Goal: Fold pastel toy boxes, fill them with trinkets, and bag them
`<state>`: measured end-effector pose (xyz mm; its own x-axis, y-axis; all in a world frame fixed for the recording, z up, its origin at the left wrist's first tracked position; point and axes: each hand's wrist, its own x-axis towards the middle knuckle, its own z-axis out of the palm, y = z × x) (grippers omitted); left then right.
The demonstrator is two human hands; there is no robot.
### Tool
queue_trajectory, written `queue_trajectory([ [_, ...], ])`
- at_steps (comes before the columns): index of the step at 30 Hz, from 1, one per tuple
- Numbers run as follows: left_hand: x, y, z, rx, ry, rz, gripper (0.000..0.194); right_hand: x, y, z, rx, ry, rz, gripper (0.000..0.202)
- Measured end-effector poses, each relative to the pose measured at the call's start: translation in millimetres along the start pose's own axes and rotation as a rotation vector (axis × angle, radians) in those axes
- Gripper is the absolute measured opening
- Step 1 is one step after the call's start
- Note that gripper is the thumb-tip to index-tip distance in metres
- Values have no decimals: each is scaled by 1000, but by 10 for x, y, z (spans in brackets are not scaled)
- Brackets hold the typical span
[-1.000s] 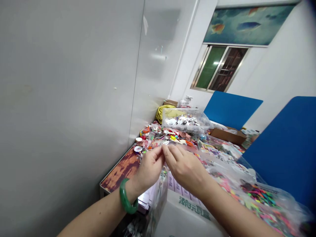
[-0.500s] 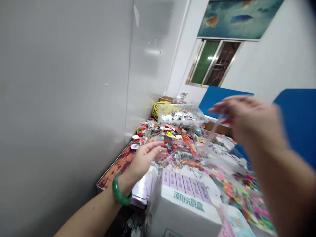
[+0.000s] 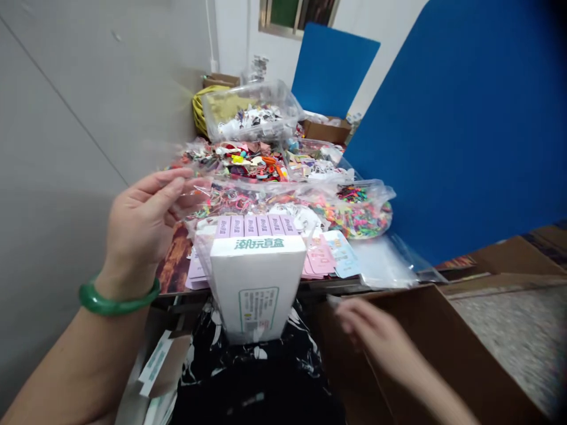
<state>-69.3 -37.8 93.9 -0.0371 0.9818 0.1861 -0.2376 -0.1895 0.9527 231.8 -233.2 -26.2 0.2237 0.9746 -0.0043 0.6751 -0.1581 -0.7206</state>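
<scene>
My left hand (image 3: 144, 218), with a green bangle on the wrist, pinches the edge of a clear plastic bag at the left. This clear bag (image 3: 202, 251) surrounds a white display box (image 3: 258, 274) standing upright on my lap. Several small purple boxes (image 3: 263, 225) show in a row in its open top. Low on the right, my right hand (image 3: 365, 324) is blurred, its fingers closed at an open cardboard box (image 3: 420, 342). A small pale strip (image 3: 333, 300) shows at its fingertips.
Bags of colourful small parts (image 3: 358, 215) cover the table. Behind them stands a clear bin (image 3: 252, 127) of white pieces. Pink and blue cards (image 3: 341, 254) and flat clear bags (image 3: 383, 262) lie near the front edge. A blue panel (image 3: 478, 130) rises at the right.
My right hand has swung from high over the table down to the cardboard box. My view has turned right and down. The left hand now pinches, where its fingers were loosely apart.
</scene>
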Motion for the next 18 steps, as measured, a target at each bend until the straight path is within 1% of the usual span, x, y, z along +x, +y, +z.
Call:
queue_trajectory([
  [2, 2, -15, 3, -11, 17, 20, 12, -48, 161, 215, -136, -168, -78, 20],
  [3, 8, -22, 0, -16, 27, 26, 12, -13, 196, 295, -205, -212, -134, 21],
  [4, 16, -25, -6, -18, 32, 24, 13, 60, 188, 336, -250, -210, -184, 22],
  [5, 25, -25, -12, -16, 28, 16, 14, 165, 135, 328, -260, -178, -222, 23],
  [7, 40, -15, -24, -8, 8, -1, 15, 441, -99, 172, -196, -53, -259, 24],
  [8, 44, -8, -29, -6, 0, -2, 16, 596, -263, 47, -149, 42, -280, 22],
  [10, 42, 6, -40, -9, -7, 9, 16, 900, -622, -218, -9, 332, -324, 18],
  [11, 37, 11, -49, -10, -11, 18, 16, 1035, -794, -330, 68, 407, -365, 24],
  [12, 29, 14, -61, -6, -17, 30, 15, 1153, -948, -416, 139, 437, -410, 33],
  [14, 5, 22, -101, 27, -31, 52, 14, 1324, -1182, -509, 221, 410, -489, 48],
  [15, -11, 31, -128, 63, -35, 55, 13, 1375, -1260, -525, 232, 385, -519, 47],
  [16, -30, 46, -158, 110, -35, 55, 13, 1402, -1315, -529, 223, 368, -546, 39],
  [18, -75, 93, -218, 235, -29, 62, 15, 1398, -1379, -528, 166, 370, -609, 17],
])
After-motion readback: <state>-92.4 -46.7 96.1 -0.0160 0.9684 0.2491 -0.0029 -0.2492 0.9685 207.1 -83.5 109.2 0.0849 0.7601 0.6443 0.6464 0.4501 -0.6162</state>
